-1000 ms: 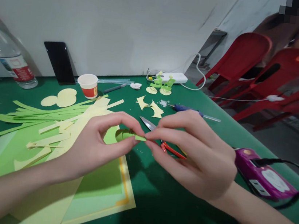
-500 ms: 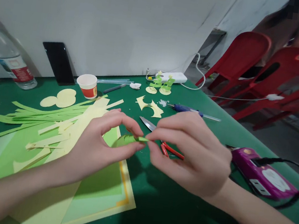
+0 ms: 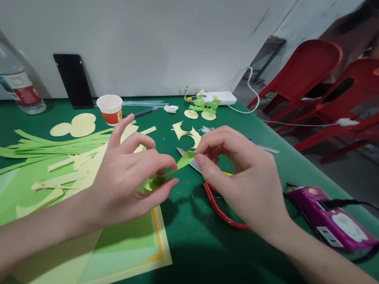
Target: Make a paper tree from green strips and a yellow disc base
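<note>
A narrow green paper strip (image 3: 185,160) is stretched between my two hands above the table. My left hand (image 3: 125,180) has the strip's curled, folded part between thumb and forefinger, while its other fingers are raised. Between thumb and forefinger, my right hand (image 3: 250,182) pinches the strip's far end. Below that hand lies a pair of scissors (image 3: 225,216) with red handles, partly covered by the fingers. Left of my left hand, green paper strips (image 3: 52,146) and pale yellow paper pieces (image 3: 70,173) lie on green sheets (image 3: 128,236).
A paper cup (image 3: 110,108), a dark phone (image 3: 73,81) and a water bottle (image 3: 21,80) stand along the wall. Small paper plants (image 3: 211,107) sit by a white power strip (image 3: 221,98). At right are a purple device (image 3: 336,222) and red chairs (image 3: 374,92) near a person.
My right hand has drawn the strip's end up and rightward, showing more of it. My left hand's outer fingers have lifted. More of the scissors' handles shows.
</note>
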Motion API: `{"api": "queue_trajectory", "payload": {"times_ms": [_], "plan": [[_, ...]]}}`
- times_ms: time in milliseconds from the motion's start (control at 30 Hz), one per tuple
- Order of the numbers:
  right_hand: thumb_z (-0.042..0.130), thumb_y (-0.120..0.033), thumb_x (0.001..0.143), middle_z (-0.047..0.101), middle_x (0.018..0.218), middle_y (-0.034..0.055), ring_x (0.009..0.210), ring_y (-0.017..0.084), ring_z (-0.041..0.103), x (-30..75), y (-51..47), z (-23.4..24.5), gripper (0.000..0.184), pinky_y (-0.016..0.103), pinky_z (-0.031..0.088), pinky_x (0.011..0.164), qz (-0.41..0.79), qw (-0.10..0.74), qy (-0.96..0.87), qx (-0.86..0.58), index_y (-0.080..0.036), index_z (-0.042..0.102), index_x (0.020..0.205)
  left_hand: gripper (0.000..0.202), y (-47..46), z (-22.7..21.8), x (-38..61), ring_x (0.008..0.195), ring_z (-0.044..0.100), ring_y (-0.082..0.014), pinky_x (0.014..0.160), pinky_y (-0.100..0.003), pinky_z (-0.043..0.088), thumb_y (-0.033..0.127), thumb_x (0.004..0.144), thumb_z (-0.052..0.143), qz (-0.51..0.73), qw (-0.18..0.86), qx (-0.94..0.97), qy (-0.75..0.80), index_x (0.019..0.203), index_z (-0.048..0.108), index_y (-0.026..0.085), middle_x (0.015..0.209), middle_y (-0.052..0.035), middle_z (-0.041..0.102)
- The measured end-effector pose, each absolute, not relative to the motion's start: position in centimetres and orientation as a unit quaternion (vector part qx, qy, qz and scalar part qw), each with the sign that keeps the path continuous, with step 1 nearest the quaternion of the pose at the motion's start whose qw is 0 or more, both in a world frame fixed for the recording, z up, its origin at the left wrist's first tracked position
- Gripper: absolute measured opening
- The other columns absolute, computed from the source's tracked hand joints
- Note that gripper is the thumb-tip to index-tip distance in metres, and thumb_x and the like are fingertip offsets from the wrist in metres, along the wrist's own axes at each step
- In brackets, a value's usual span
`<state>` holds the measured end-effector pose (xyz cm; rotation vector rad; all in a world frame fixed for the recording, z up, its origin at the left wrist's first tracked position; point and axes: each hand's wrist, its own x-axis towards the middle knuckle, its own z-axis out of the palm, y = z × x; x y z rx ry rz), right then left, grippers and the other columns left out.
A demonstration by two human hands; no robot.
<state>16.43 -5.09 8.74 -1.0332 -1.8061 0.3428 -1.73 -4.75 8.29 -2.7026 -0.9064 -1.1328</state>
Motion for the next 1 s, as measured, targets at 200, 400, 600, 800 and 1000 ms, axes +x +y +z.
{"api": "queue_trajectory", "payload": {"times_ms": [200,400,600,800,1000], "plan": [[0.052,-0.003,0.068,0.055,0.069,-0.0013,0.061,0.011,0.05,17.0,-4.6,9.1,0.017,0.025,0.043,0.054,0.108,0.526,-0.726,-0.43,-0.02,0.05,0.066,0.012,-4.6,8.1,-1.9,0.072,0.055,-0.0172,0.108,-0.053,0.019,0.015,0.074,0.059,-0.346,0.066,-0.893,-0.281,0.08,0.056,0.024,0.06,0.0055,0.062],[0.053,-0.004,0.069,0.054,0.066,-0.0016,0.058,0.01,0.05,17.9,-3.7,9.5,0.018,0.024,0.044,0.051,0.103,0.552,-0.698,-0.443,-0.021,0.05,0.063,0.014,-4.7,8.0,-1.9,0.073,0.058,-0.0173,0.108,-0.056,0.018,0.014,0.074,0.06,-0.342,0.088,-0.893,-0.278,0.084,0.055,0.022,0.062,0.0041,0.063],[0.054,-0.006,0.07,0.055,0.067,-0.001,0.058,0.012,0.05,18.1,-3.4,9.4,0.018,0.027,0.044,0.051,0.106,0.55,-0.693,-0.454,-0.022,0.051,0.063,0.007,-4.3,8.1,-1.8,0.078,0.06,-0.0187,0.108,-0.056,0.017,0.019,0.077,0.057,-0.318,0.079,-0.89,-0.318,0.083,0.058,0.021,0.065,0.0022,0.066],[0.052,-0.003,0.069,0.055,0.069,-0.0008,0.062,0.012,0.05,17.7,-4.3,9.5,0.02,0.028,0.043,0.055,0.072,0.555,-0.705,-0.435,-0.022,0.05,0.065,0.019,-3.8,7.8,-2.0,0.076,0.061,-0.0166,0.107,-0.058,0.019,0.022,0.083,0.049,-0.229,0.055,-0.9,-0.368,0.069,0.063,0.019,0.063,0.0006,0.066],[0.052,-0.005,0.07,0.053,0.066,-0.0007,0.059,0.009,0.048,18.9,-3.9,10.2,0.014,0.025,0.042,0.054,0.025,0.601,-0.662,-0.446,-0.019,0.054,0.068,0.025,-3.6,7.5,-2.0,0.086,0.061,-0.02,0.108,-0.058,0.014,0.023,0.083,0.049,-0.183,0.034,-0.91,-0.369,0.065,0.066,0.018,0.065,-0.0002,0.068]]}}
